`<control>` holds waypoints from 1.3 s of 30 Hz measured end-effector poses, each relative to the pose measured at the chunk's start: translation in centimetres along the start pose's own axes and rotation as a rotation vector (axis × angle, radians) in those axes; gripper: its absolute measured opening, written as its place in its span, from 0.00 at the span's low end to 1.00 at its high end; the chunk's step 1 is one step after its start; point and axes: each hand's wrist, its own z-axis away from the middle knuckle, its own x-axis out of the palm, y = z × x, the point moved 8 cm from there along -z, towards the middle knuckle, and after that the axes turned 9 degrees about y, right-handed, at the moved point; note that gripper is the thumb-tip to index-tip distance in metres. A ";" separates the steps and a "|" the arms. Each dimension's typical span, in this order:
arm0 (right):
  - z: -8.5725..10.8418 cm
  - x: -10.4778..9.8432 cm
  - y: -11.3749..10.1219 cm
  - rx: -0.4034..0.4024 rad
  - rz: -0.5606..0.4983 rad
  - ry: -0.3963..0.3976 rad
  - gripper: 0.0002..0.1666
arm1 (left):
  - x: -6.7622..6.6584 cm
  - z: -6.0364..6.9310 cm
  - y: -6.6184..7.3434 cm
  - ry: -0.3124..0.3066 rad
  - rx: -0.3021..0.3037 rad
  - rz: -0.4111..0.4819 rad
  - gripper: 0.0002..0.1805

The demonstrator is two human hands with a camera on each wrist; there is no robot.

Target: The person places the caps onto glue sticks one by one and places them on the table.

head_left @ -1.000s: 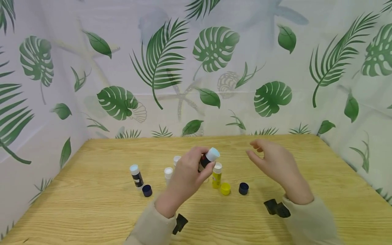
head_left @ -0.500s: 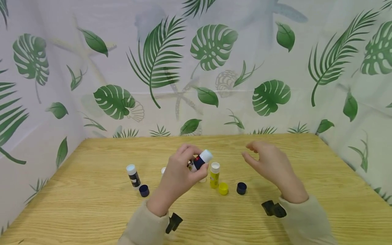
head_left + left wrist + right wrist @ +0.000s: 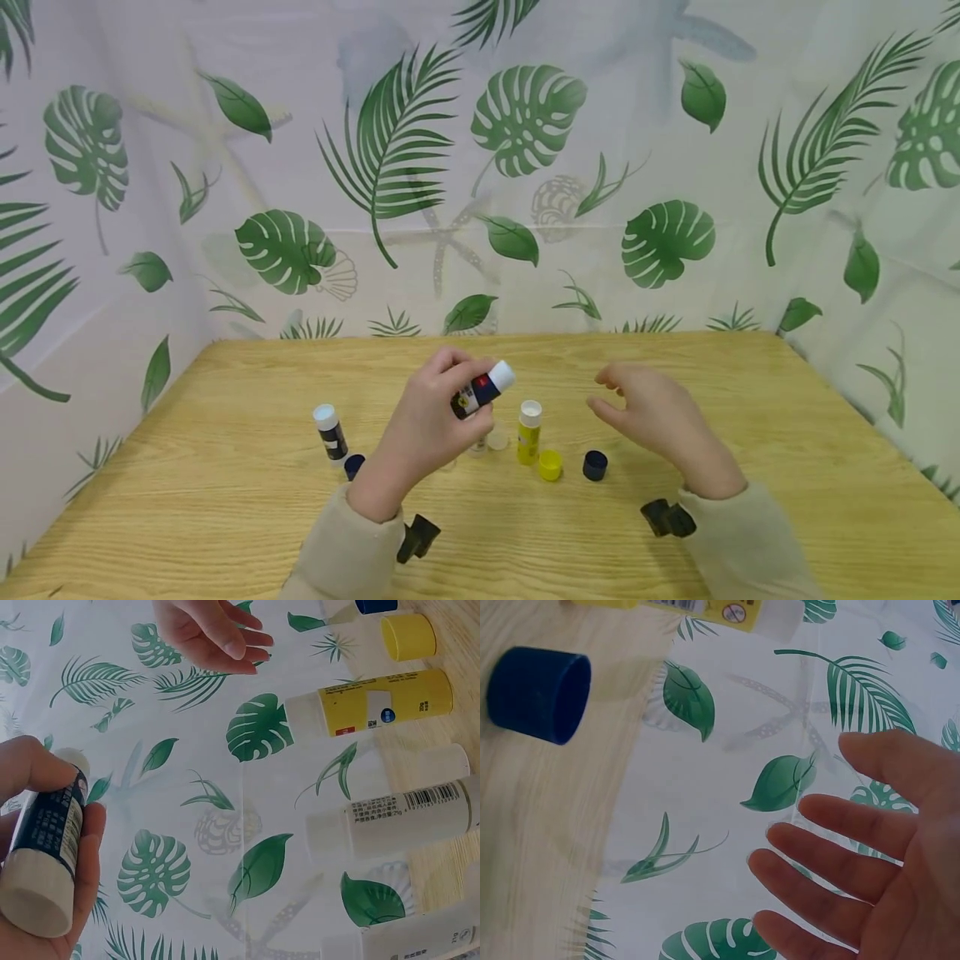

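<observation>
My left hand [image 3: 431,412] grips a dark blue and white glue stick [image 3: 482,390] above the table, tilted, its uncapped white end pointing up to the right. In the left wrist view, thumb and fingers wrap around this glue stick [image 3: 49,840]. My right hand [image 3: 660,412] hovers over the table with relaxed, slightly bent fingers and holds nothing. Below and between the hands, a yellow glue stick [image 3: 528,433] stands upright with a yellow cap [image 3: 551,465] beside it. A dark blue cap [image 3: 596,465] lies nearest my right hand.
Another dark blue glue stick [image 3: 331,433] stands at the left, a dark cap [image 3: 355,467] beside it. White glue sticks [image 3: 409,817] stand behind my left hand, partly hidden in the head view. A white cap [image 3: 497,437] lies near them. Leaf-patterned cloth [image 3: 570,275] hangs behind the wooden table [image 3: 525,542].
My left hand has shifted left with the glue stick, uncovering a white cap and covering white glue sticks. My right hand has moved slightly down and left.
</observation>
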 end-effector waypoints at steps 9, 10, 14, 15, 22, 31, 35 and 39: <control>0.2 1.4 -0.5 -0.043 0.005 -0.072 0.18 | -0.5 -0.2 -0.2 0.062 -0.007 -0.034 0.15; 0.2 1.6 -0.6 -0.046 0.002 -0.082 0.19 | -0.5 -0.2 -0.3 0.061 -0.011 -0.026 0.14; 0.2 2.2 -0.8 -0.054 0.010 -0.120 0.19 | -0.7 -0.2 -0.5 0.056 -0.018 -0.016 0.14; 0.2 2.4 -0.8 -0.054 0.014 -0.133 0.20 | -0.7 -0.2 -0.5 0.060 -0.015 -0.017 0.15; 0.6 4.0 -0.6 -0.032 0.033 -0.260 0.21 | -1.2 -0.3 0.0 0.093 0.040 -0.091 0.14; 1.4 5.6 -0.6 -0.014 0.020 -0.375 0.19 | -2.0 -0.4 0.4 0.173 0.109 -0.157 0.13; 1.5 6.3 -0.4 0.002 0.005 -0.408 0.17 | -2.2 -0.4 0.5 0.195 0.130 -0.154 0.13; 1.5 6.7 -0.3 0.018 -0.020 -0.436 0.14 | -2.3 -0.5 0.6 0.198 0.143 -0.163 0.13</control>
